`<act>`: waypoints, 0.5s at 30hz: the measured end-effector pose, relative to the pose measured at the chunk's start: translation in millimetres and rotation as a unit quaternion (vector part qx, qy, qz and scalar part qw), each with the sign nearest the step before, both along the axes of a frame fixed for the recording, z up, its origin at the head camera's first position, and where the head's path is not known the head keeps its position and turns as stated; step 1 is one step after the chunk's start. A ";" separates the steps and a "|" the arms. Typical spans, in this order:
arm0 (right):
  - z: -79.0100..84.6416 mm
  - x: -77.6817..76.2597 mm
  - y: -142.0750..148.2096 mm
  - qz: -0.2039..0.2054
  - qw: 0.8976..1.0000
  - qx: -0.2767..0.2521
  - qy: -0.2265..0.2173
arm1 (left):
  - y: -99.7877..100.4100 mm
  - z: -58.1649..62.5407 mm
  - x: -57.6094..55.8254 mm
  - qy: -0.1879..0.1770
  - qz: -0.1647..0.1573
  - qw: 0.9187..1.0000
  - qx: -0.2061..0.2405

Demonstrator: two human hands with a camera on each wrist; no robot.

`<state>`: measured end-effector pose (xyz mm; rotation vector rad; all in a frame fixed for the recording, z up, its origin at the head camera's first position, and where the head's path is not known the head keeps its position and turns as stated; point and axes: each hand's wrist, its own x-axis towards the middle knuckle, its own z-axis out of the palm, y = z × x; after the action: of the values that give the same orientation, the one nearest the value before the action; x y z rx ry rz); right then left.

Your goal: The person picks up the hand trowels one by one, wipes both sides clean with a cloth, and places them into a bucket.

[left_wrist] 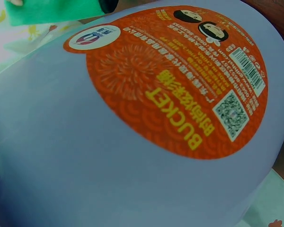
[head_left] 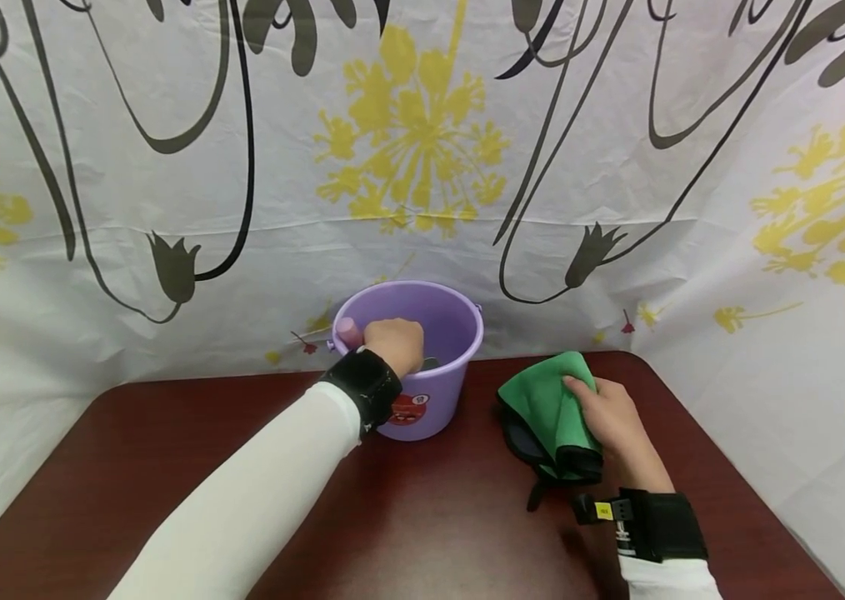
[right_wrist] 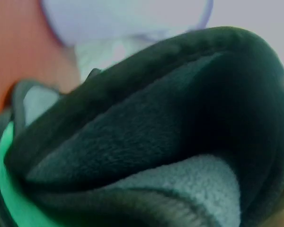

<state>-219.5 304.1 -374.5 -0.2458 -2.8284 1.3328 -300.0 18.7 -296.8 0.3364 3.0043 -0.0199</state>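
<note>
A purple bucket [head_left: 441, 400] with a red label stands at the back of the table. My left hand [head_left: 396, 343] reaches over its near rim into the opening, its back and knuckles toward the head camera. Its fingers are hidden, so what they hold cannot be told. Beside that hand, a pink rounded end [head_left: 349, 332] shows inside the rim. To the right of the bucket my right hand [head_left: 612, 417] grips a folded green cloth [head_left: 546, 400], thumb on top. Black edging and a grey inner side [right_wrist: 132, 137] of the cloth show in the right wrist view.
The dark red-brown table [head_left: 422, 517] has a rounded far right corner. A white patterned curtain [head_left: 280, 192] hangs close behind the bucket. Something small and grey-green [head_left: 431, 363] shows inside the bucket, right of the left hand. The bucket's label [left_wrist: 180, 94] fills much of the left wrist view.
</note>
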 end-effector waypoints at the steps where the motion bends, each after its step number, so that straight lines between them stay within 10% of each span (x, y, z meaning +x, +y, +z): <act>1: -1.4 -0.2 1.2 -0.002 1.000 0.024 0.008 | -0.4 -0.7 -0.4 0.000 0.000 1.000 -0.001; 15: -13.5 1.7 25.9 0.001 0.989 0.148 -0.004 | -0.9 -5.1 -4.6 0.001 -0.002 1.000 0.007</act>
<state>-217.8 330.0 -388.0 -0.2442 -2.9813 0.8931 -304.6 17.8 -301.8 0.3451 3.0077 -0.0009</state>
